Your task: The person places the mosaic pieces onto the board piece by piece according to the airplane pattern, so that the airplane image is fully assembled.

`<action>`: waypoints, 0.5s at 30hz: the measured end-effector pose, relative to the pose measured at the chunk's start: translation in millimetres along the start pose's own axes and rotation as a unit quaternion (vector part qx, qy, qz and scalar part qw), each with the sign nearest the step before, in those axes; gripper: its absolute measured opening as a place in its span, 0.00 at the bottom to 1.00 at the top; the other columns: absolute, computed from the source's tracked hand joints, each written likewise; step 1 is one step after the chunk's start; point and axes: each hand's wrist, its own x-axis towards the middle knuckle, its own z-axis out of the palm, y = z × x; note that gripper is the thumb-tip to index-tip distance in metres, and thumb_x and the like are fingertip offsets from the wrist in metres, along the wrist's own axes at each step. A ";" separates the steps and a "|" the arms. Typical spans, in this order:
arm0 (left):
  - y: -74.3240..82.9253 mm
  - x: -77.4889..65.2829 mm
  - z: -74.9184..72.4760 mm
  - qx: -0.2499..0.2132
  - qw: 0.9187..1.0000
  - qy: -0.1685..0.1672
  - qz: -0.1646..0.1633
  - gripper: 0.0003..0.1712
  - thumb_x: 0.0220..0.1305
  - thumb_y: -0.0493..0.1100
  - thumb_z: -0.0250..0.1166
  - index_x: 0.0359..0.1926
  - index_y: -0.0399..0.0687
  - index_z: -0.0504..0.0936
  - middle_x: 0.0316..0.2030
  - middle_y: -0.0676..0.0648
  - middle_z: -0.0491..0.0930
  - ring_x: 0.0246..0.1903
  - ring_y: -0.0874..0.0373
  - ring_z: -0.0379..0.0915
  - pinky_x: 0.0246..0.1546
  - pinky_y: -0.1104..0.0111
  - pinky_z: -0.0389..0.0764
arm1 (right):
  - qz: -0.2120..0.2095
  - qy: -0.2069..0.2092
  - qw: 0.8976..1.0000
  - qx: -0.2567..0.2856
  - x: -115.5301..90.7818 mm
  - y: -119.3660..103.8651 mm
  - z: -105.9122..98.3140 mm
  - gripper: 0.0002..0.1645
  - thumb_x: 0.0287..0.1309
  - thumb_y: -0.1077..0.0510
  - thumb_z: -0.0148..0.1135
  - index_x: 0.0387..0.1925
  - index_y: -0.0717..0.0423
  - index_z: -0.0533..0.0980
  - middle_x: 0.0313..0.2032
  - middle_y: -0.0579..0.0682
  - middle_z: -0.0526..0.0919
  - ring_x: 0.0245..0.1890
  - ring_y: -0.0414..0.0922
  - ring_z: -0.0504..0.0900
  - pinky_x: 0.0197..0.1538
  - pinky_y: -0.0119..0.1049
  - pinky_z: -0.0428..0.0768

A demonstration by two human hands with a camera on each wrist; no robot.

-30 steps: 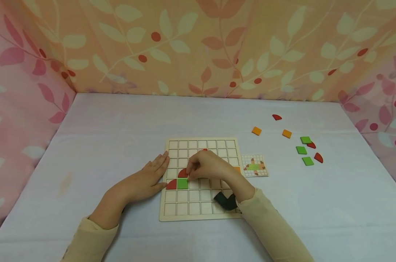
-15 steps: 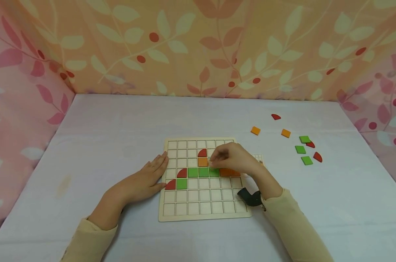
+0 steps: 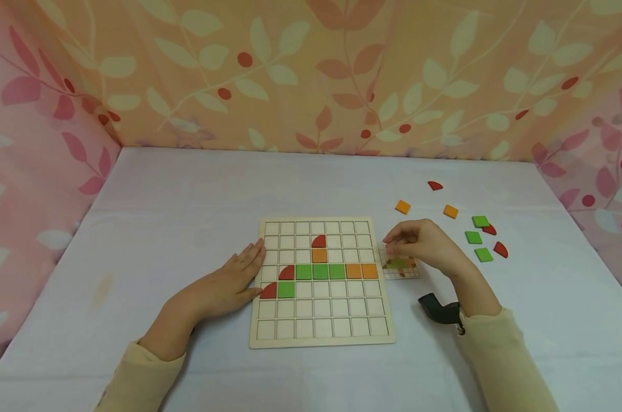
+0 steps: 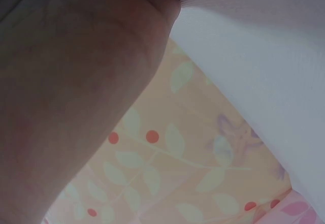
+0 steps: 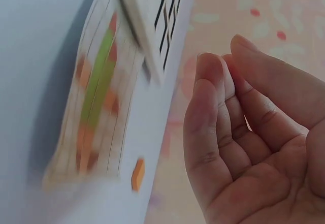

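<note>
A pale grid board (image 3: 295,319) lies on the table with red quarter-round, green square and orange square tiles in some cells. My left hand (image 3: 223,286) rests flat at the board's left edge, fingertips touching its rim. Over the pattern card (image 3: 402,271), just right of the board, hovers my right hand (image 3: 429,246), its fingers loosely bent. The right wrist view shows that hand (image 5: 254,127) with nothing between fingers and thumb. In that view the card (image 5: 99,97) looks blurred, with a green, orange and red figure. Only part of the left hand (image 4: 101,41) shows in the left wrist view.
Loose tiles lie at the right back: orange squares (image 3: 403,207) (image 3: 450,212), green squares (image 3: 473,237) and red quarter-rounds (image 3: 500,249). One red piece (image 3: 488,229) is partly under a green square. A black camera mount (image 3: 439,311) hangs at the right wrist. Patterned cloth walls (image 3: 311,74) enclose the table.
My right hand has moved right, off the board and over the card, uncovering the row of green and orange tiles. The left hand stays at the board's edge.
</note>
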 end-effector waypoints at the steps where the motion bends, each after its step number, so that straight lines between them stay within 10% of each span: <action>1: 0.0 -0.1 -0.1 0.000 1.000 -0.001 0.000 0.41 0.69 0.44 0.54 0.72 0.33 0.43 0.73 0.40 0.34 0.71 0.44 0.31 0.68 0.48 0.44 | 0.002 0.004 1.000 -0.002 -2.3 2.0 -3.0 0.10 0.54 0.63 0.67 0.38 0.64 0.80 0.31 0.53 0.83 0.31 0.49 0.80 0.35 0.35 0.79; 15: 0.1 0.2 -0.2 0.004 1.000 0.002 0.001 0.41 0.69 0.44 0.54 0.72 0.33 0.43 0.73 0.40 0.34 0.71 0.43 0.31 0.68 0.48 0.44 | 0.040 0.067 0.997 -0.025 -21.4 27.2 -36.1 0.18 0.55 0.57 0.67 0.44 0.67 0.79 0.36 0.53 0.83 0.34 0.39 0.79 0.38 0.27 0.77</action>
